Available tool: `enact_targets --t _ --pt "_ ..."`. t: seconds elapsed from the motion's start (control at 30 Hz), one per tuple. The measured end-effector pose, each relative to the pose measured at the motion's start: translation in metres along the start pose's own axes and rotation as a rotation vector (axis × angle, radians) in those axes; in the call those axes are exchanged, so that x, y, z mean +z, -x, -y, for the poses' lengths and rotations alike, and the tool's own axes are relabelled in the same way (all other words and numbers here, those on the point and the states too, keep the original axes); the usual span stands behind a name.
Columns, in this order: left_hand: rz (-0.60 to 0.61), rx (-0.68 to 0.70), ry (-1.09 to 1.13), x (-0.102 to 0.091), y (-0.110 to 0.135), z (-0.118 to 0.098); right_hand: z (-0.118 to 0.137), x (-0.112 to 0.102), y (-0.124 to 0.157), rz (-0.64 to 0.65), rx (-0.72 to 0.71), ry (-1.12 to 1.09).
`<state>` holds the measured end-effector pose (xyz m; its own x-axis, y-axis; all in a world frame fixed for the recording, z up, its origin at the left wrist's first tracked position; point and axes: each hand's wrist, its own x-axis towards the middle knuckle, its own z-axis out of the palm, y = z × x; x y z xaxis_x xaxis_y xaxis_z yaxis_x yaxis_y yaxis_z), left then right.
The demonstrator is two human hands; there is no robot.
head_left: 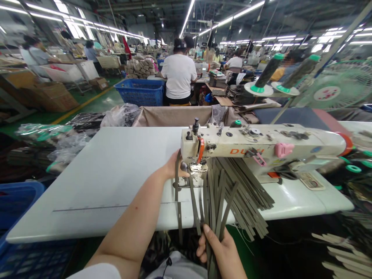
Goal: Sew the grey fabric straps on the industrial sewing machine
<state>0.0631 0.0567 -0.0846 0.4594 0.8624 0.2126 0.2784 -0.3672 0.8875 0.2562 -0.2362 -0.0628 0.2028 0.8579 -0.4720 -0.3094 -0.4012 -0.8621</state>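
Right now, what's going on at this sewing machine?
A person sits at a white sewing machine on a white table. The left hand is up at the needle end, touching a grey strip that hangs over the table edge. The right hand, below the table edge, grips a bundle of grey strips fanned out under the machine's arm. Other workers sit at stations behind.

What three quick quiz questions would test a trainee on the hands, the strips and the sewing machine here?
1. True or false: the left hand is at the needle end of the cream-white sewing machine.
2. What does the right hand grip?
3. Where is the blue plastic crate: A behind the white table, B on it?

Key: 1 true. 2 A bundle of grey-green fabric strips. 3 A.
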Motion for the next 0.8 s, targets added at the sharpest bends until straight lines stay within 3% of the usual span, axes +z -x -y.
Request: enact_targets --t 0.17,0.5,0.67,0.8 --pt "-0.003 -0.02 -0.043 0.0 0.002 -0.003 0.003 -0.007 0.009 0.062 -0.032 -0.063" --pt "0.027 -0.027 -0.251 -0.002 0.0 -0.003 0.0 -0.016 0.015 0.058 0.176 -0.26" --pt "0.066 0.017 -0.334 -0.003 -0.004 0.005 -0.007 -0.021 0.016 0.056 0.149 -0.249" --pt "0.031 0.032 -0.299 -0.003 -0.003 0.004 -0.012 -0.024 0.013 0.039 0.094 -0.186"
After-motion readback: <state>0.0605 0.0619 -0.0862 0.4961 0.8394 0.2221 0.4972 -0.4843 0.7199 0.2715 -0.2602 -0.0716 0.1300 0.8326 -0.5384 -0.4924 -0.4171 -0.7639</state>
